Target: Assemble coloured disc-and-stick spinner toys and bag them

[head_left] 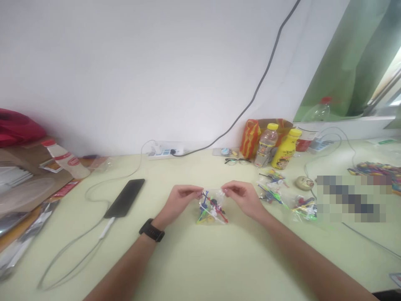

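A small clear plastic bag [212, 207] filled with colourful toy pieces hangs just above the pale green table [200, 259]. My left hand [181, 200] pinches the bag's top left corner, fingers closed. My right hand [242, 196] pinches the top right corner, fingers closed too. A black watch [152, 230] is on my left wrist.
Several more bags of colourful pieces [283, 196] lie to the right. A black phone [125, 197] on a white cable lies to the left. Two yellow-capped bottles [277, 148], glasses [237, 161] and a power strip [166, 151] stand along the wall. Papers and packets crowd the left edge.
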Demonstrator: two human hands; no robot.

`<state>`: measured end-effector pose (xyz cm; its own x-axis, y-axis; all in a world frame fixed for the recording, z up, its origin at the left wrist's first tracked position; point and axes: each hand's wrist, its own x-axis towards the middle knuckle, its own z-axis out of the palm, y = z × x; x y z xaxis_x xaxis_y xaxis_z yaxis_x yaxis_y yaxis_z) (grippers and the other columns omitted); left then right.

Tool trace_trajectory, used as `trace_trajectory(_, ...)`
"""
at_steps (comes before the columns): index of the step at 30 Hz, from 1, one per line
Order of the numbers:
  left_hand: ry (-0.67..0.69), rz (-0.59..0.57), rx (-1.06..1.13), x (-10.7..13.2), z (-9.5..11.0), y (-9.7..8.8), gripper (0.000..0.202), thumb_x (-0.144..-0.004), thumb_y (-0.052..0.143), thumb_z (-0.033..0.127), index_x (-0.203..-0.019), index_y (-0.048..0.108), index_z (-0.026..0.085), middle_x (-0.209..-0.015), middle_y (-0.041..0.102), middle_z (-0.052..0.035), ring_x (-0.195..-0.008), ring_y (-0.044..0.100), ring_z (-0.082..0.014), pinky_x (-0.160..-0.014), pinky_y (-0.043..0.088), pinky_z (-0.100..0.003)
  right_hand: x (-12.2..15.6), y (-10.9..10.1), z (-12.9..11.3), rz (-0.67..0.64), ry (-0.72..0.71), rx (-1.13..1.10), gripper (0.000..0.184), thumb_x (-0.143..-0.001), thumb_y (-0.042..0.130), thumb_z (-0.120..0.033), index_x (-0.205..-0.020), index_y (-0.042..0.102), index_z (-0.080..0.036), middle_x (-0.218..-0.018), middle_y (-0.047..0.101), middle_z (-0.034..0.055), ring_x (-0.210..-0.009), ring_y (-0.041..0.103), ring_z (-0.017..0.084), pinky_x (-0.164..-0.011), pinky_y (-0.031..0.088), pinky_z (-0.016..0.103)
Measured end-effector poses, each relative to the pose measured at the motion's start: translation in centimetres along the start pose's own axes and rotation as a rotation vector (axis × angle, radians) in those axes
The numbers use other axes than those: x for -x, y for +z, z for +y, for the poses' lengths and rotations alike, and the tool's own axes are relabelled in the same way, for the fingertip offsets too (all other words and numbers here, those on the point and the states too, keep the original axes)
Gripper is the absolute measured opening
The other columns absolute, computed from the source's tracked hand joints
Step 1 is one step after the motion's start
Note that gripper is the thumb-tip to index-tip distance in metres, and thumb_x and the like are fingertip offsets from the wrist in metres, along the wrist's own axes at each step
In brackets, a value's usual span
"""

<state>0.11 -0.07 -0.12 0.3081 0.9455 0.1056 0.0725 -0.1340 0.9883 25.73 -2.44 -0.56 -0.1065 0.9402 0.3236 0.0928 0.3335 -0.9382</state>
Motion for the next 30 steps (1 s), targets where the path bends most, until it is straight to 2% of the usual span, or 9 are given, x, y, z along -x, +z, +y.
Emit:
trace_trajectory(7, 0.014, 0.007, 0.009, 0.4, 0.5, 0.4, 0.021, -0.081, 0.085, 0.035, -0.091, 0.083, 0.017, -0.093, 0.080, -0.0093, -0.088, 0.072, -0.0212, -0.083, 0.057, -0.029, 0.2, 0.0, -0.3, -0.030, -0.092, -0.039, 0.021, -0.088, 0.072, -0.038, -0.081, 0.075, -0.019, -0.087, 0.072, 0.0071, -0.082, 0.067, 0.020, -0.078, 0.054, 0.033)
trace_trajectory(10, 0.021, 0.029, 0.040, 0.4, 0.4, 0.7, 0.024, -0.076, 0.089, 0.035, -0.089, 0.080, 0.016, -0.092, 0.079, -0.0087, -0.086, 0.072, -0.0203, -0.081, 0.058, -0.029, 0.3, 0.4, -0.2, -0.008, -0.035, -0.046, 0.024, -0.087, 0.076, -0.043, -0.088, 0.072, -0.019, -0.085, 0.070, 0.0049, -0.080, 0.065, 0.019, -0.075, 0.054, 0.031)
trace_trajectory(13, 0.028, 0.013, 0.069, 0.5, 0.3, 1.1, 0.030, -0.077, 0.089, 0.035, -0.099, 0.079, 0.016, -0.094, 0.077, -0.0077, -0.088, 0.071, -0.0199, -0.083, 0.059, -0.030, 0.4, 0.8, -0.3, -0.055, 0.065, -0.019, 0.033, -0.089, 0.071, -0.050, -0.100, 0.074, -0.019, -0.083, 0.071, 0.0039, -0.075, 0.064, 0.018, -0.070, 0.052, 0.030)
trace_trajectory(16, 0.047, -0.031, 0.046, 0.8, 0.5, 1.6, 0.035, -0.083, 0.084, 0.036, -0.112, 0.076, 0.017, -0.096, 0.075, -0.0069, -0.089, 0.070, -0.0189, -0.083, 0.058, -0.029, 0.6, 1.0, -0.7, -0.169, 0.072, 0.061, 0.036, -0.092, 0.068, -0.051, -0.083, 0.075, -0.018, -0.078, 0.073, 0.0048, -0.072, 0.064, 0.018, -0.067, 0.051, 0.029)
trace_trajectory(18, 0.047, -0.074, 0.008, 1.0, 0.8, 2.0, 0.035, -0.087, 0.080, 0.038, -0.115, 0.075, 0.018, -0.102, 0.074, -0.0077, -0.091, 0.070, -0.0196, -0.083, 0.058, -0.030, 0.8, 1.0, -1.0, -0.190, 0.028, 0.119, 0.034, -0.093, 0.067, -0.048, -0.080, 0.076, -0.018, -0.079, 0.074, 0.0052, -0.074, 0.065, 0.018, -0.067, 0.050, 0.029)
trace_trajectory(20, 0.031, -0.133, -0.034, 1.2, 1.0, 2.4, 0.030, -0.090, 0.076, 0.040, -0.110, 0.077, 0.018, -0.103, 0.075, -0.0092, -0.091, 0.071, -0.0211, -0.081, 0.058, -0.030, 0.9, 1.0, -1.2, -0.187, -0.014, 0.165, 0.032, -0.093, 0.066, -0.046, -0.082, 0.078, -0.019, -0.080, 0.075, 0.0055, -0.075, 0.065, 0.019, -0.067, 0.050, 0.028)
trace_trajectory(23, 0.027, -0.182, -0.070, 1.4, 1.3, 2.7, 0.027, -0.092, 0.074, 0.041, -0.094, 0.080, 0.015, -0.092, 0.078, -0.0096, -0.084, 0.071, -0.0215, -0.076, 0.058, -0.030, 1.0, 1.1, -1.6, -0.226, 0.008, 0.129, 0.031, -0.094, 0.066, -0.046, -0.085, 0.078, -0.019, -0.084, 0.076, 0.0061, -0.078, 0.067, 0.019, -0.069, 0.052, 0.029)
trace_trajectory(27, 0.049, -0.165, -0.061, 1.5, 1.2, 2.8, 0.025, -0.091, 0.076, 0.040, -0.093, 0.082, 0.016, -0.091, 0.080, -0.0091, -0.084, 0.072, -0.0223, -0.075, 0.057, -0.030, 1.1, 1.4, -2.1, -0.324, 0.069, 0.020, 0.032, -0.097, 0.061, -0.045, -0.094, 0.078, -0.018, -0.090, 0.078, 0.0065, -0.082, 0.068, 0.020, -0.075, 0.053, 0.030)
trace_trajectory(30, 0.031, -0.139, -0.064, 1.5, 1.1, 2.7, 0.025, -0.089, 0.078, 0.041, -0.091, 0.082, 0.016, -0.090, 0.081, -0.0091, -0.082, 0.073, -0.0228, -0.073, 0.057, -0.030, 1.2, 1.5, -2.0, -0.304, 0.067, 0.073, 0.032, -0.098, 0.060, -0.042, -0.088, 0.078, -0.017, -0.085, 0.077, 0.0053, -0.079, 0.067, 0.019, -0.072, 0.052, 0.028)
